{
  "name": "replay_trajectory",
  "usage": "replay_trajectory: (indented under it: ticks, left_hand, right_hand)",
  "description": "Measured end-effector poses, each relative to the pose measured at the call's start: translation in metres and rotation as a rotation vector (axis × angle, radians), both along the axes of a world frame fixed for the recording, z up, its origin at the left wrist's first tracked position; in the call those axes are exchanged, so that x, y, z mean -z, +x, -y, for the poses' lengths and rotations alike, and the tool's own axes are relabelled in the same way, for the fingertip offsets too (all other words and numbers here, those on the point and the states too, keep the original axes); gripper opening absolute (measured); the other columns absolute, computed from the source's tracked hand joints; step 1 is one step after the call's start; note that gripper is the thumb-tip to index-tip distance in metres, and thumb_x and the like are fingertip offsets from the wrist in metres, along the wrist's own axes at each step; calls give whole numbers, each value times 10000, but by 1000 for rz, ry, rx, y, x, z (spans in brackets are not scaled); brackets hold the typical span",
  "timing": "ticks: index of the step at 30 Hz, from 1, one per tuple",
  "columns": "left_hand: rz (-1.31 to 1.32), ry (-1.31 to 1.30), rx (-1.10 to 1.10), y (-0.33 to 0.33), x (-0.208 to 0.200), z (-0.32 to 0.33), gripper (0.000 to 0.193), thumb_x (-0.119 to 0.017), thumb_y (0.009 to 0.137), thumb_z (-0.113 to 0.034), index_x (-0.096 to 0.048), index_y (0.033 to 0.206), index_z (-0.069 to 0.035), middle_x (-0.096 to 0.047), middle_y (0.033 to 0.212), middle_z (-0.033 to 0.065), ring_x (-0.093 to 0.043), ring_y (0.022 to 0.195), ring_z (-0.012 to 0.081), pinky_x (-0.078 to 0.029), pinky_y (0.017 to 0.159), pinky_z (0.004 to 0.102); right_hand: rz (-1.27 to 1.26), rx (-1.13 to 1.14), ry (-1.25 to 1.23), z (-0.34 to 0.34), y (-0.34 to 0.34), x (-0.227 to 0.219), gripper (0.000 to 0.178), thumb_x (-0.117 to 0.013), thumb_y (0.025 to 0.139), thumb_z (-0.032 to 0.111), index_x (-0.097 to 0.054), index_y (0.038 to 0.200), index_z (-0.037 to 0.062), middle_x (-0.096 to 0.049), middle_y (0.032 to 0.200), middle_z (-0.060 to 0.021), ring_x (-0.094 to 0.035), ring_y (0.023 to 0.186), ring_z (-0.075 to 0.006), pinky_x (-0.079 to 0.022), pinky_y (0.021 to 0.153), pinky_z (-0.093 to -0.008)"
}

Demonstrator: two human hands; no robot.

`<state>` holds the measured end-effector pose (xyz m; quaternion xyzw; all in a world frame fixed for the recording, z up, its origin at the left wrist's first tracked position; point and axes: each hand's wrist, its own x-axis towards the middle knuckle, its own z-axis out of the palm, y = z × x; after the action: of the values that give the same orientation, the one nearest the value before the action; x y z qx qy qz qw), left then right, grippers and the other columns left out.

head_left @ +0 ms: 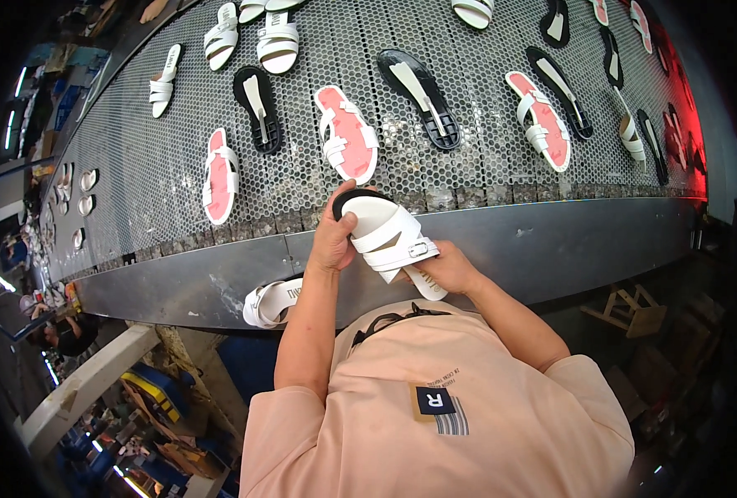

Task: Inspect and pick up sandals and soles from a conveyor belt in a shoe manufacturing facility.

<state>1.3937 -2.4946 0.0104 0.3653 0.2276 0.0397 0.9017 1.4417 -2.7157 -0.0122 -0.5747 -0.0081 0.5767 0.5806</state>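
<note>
Between my two hands, in front of my chest, is a white strappy sandal (397, 241) with a small buckle on its strap. A black sole edge shows around its toe end. My left hand (334, 236) grips that toe end, the thumb on top and the other fingers partly hidden beneath. Around the strap and side closer to the heel, my right hand (450, 267) is closed; its fingertips are hidden by the shoe. Just beyond my left hand lies a white upper with a pink underside (346, 137). Another white sandal (273, 303) rests left of my left forearm.
A metal mesh conveyor (468, 166) curves across the far side, behind a grey metal edge (510, 241). On it lie black soles (422, 95), pink-bottomed uppers (539, 120) and finished-looking white sandals (279, 43). A wooden stool (626, 311) stands at the right. Another person (70, 332) is far left.
</note>
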Motion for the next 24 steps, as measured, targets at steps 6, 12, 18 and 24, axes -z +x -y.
replay_trajectory:
  ticks: [6, 12, 18, 24]
  left_hand:
    - [-66, -25, 27, 4, 0, 4, 602, -731, 789, -157, -413, 1291, -64, -573, 1216, 157, -569, 1101, 272, -464, 950, 402]
    - [-65, -43, 43, 11, -7, 14, 497, -671, 851, -178, -419, 1269, -82, -576, 1199, 155, -576, 1087, 273, -480, 930, 402]
    - [-35, -71, 52, 14, -8, 20, 434, -648, 869, -179, -437, 1237, -90, -576, 1195, 154, -581, 1074, 271, -484, 915, 404]
    - [-54, -88, 56, 17, -9, 27, 368, -613, 884, -140, -456, 1215, -99, -588, 1175, 150, -586, 1060, 269, -484, 905, 400]
  right_hand:
    - [79, -56, 4, 0, 7, -7, 212, -635, 881, 179, -668, 1038, 40, -680, 923, -40, -606, 809, -98, -498, 737, -289]
    - [88, -53, 14, 9, 9, 5, 225, -643, 878, 186, -668, 1051, 45, -680, 922, -41, -603, 821, -96, -492, 750, -282]
    - [63, -42, 25, 13, 13, 2, 224, -640, 878, 185, -668, 1055, 50, -681, 945, -38, -604, 831, -104, -491, 770, -287]
    - [72, -38, 30, 19, 18, -2, 219, -637, 883, 180, -671, 1053, 46, -678, 947, -36, -601, 830, -101, -489, 770, -282]
